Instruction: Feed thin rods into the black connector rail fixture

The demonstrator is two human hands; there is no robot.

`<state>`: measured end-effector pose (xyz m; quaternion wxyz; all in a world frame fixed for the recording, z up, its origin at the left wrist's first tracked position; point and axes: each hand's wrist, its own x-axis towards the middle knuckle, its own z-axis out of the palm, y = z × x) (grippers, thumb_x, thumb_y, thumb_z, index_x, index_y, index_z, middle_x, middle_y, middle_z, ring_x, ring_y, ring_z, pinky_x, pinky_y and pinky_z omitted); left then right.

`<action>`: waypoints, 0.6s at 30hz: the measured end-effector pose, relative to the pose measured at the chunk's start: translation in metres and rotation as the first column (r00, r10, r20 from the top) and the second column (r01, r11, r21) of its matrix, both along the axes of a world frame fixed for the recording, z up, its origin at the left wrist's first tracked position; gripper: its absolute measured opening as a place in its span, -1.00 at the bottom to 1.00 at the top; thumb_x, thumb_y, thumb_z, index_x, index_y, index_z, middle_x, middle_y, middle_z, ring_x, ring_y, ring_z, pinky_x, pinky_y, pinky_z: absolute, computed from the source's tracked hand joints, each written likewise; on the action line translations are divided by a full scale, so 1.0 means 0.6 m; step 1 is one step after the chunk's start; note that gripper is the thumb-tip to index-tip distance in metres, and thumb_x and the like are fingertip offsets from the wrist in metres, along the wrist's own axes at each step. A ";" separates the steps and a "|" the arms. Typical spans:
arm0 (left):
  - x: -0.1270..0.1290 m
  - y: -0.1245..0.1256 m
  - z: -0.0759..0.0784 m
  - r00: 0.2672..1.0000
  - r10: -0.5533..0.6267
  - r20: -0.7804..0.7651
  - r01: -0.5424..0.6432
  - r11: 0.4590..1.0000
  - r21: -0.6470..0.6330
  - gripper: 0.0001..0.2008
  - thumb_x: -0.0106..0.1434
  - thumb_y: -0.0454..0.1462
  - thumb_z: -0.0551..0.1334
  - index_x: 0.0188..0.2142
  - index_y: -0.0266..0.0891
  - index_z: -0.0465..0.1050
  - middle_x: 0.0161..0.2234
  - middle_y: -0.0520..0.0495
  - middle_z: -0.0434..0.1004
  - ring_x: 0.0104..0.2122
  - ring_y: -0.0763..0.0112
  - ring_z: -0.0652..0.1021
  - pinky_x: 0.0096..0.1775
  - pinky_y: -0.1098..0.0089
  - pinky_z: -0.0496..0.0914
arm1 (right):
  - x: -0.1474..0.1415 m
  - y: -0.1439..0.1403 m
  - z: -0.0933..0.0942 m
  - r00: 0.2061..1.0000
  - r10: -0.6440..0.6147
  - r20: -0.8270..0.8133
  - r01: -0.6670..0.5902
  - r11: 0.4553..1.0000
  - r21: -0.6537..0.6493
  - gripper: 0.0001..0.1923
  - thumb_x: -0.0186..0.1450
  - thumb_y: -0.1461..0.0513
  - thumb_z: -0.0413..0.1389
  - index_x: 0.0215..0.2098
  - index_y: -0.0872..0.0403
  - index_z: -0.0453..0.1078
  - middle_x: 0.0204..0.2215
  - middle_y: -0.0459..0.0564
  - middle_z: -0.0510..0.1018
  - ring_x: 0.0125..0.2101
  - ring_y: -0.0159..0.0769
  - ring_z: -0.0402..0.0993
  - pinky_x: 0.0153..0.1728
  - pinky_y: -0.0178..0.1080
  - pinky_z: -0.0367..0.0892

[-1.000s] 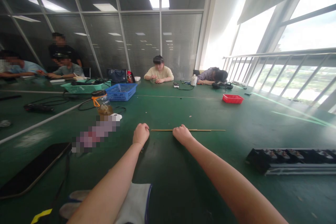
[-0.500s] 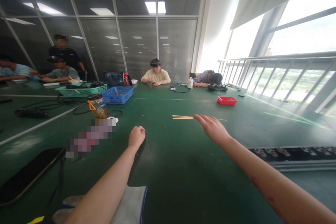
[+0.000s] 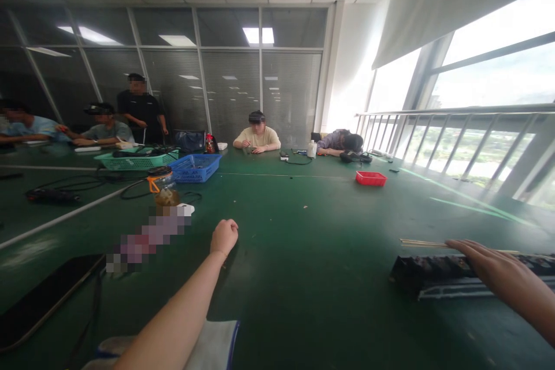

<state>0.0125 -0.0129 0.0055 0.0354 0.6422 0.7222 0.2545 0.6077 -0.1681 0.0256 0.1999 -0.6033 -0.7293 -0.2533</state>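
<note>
Thin wooden sticks (image 3: 427,242) lie on the green counter (image 3: 312,254) at the right, just behind a long black tray (image 3: 427,270). The right hand (image 3: 498,269) is stretched flat over that tray, fingers (image 3: 462,244) extended and released, tips at the sticks; whether they touch cannot be told. The left hand (image 3: 224,236) rests clenched in a fist on the counter, holding nothing visible. No writing is legible. Beyond are a blue basket (image 3: 195,166), a red tray (image 3: 370,178), seated people, glass partitions and bright windows.
</note>
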 end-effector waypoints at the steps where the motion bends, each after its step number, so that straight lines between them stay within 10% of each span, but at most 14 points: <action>1: 0.000 0.000 0.000 1.000 0.001 0.000 -0.001 1.000 -0.003 -0.76 0.09 -0.38 0.00 -0.45 -0.19 0.44 -0.32 -0.08 0.41 -0.33 0.37 0.45 -0.30 0.42 0.30 | 0.005 -0.003 -0.006 1.000 0.005 -0.018 -0.005 1.000 -0.004 -0.59 0.11 0.19 -0.09 -0.10 0.02 0.39 -0.22 0.22 0.49 -0.23 -0.10 0.43 -0.33 -0.12 0.29; 18: 0.002 -0.001 0.001 1.000 -0.004 0.025 0.005 1.000 -0.019 -0.76 0.08 -0.38 0.01 -0.45 -0.19 0.45 -0.32 -0.07 0.40 -0.33 0.37 0.44 -0.31 0.43 0.29 | 0.029 -0.037 -0.025 0.992 -0.010 0.128 0.010 1.000 -0.001 -0.51 0.13 0.27 -0.21 -0.03 0.03 0.33 -0.13 0.08 0.45 -0.13 -0.15 0.38 -0.22 -0.14 0.33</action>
